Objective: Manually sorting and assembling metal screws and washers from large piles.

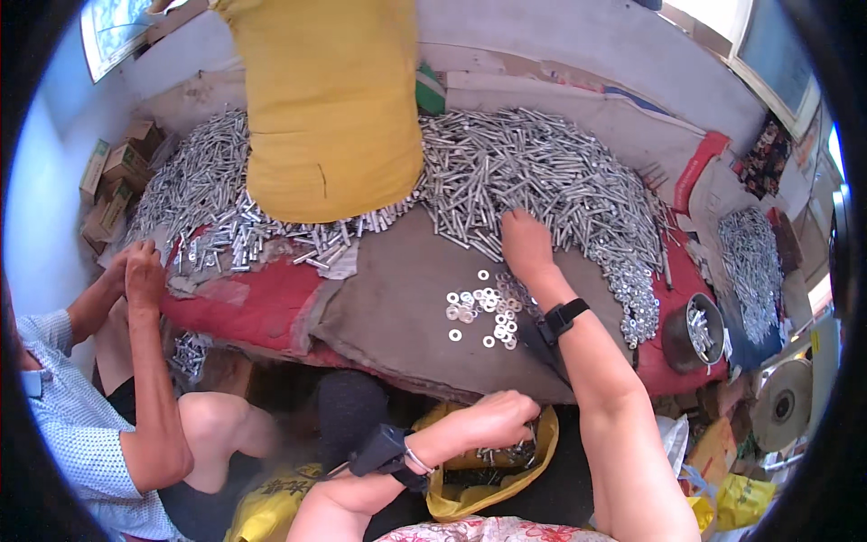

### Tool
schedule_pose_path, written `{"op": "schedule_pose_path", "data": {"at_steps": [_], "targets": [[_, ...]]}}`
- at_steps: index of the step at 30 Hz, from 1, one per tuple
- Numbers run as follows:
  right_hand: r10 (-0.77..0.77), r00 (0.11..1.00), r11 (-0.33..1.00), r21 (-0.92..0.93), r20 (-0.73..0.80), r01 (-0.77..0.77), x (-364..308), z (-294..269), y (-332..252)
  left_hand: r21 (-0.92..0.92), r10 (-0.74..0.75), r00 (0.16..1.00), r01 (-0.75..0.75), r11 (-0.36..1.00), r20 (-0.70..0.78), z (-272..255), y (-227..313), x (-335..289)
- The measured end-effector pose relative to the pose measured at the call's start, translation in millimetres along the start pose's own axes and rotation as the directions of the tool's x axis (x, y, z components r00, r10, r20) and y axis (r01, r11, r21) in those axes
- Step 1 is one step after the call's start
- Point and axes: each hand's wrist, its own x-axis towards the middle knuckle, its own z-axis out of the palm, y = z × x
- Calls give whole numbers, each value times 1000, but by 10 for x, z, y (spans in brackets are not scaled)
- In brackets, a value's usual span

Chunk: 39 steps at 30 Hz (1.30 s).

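My right hand [526,242] reaches to the near edge of a heap of silver metal bolts [551,172]. Its fingers are bent together, and what they hold, if anything, is hidden. Closed too, my left hand [506,420] hangs over an open yellow sack [433,495] on the floor, in which some metal pieces show. I cannot make out what is in its fingers. Loose flat washers [488,305] lie on the grey-brown cloth just left of my right wrist. To the right of that forearm, silver nuts [637,312] form a trail.
A full yellow sack [334,126] stands on the bolts. Another person's hands [142,271] are at the left. A dark bowl with bolts [694,334] is on the right, near another metal heap [751,266]. Cardboard boxes [117,181] are stacked far left.
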Motion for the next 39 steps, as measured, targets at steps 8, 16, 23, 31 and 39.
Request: {"op": "schedule_pose_path", "data": {"at_steps": [8, 16, 23, 31, 39], "targets": [[281, 948, 645, 701, 151, -303, -420, -751, -351, 81, -83, 387, 388, 918, -918, -1306, -474, -240], [313, 874, 122, 897, 372, -426, -1163, -1318, -747, -173, -258, -17, 782, 598, -966, -1939, -1366, -527], [406, 861, 160, 904, 306, -396, -1308, -1049, -445, -44, -231, 93, 848, 527, -969, -1964, -1428, -519], [521, 847, 88, 980, 108, -179, -1229, -1209, -357, 105, 21, 515, 133, 986, -857, -995, -351, -38], [314, 883, 230, 874, 349, -427, -1495, -1134, -218, -108, -78, 708, 3, 994, -702, -271, -36, 201]]}}
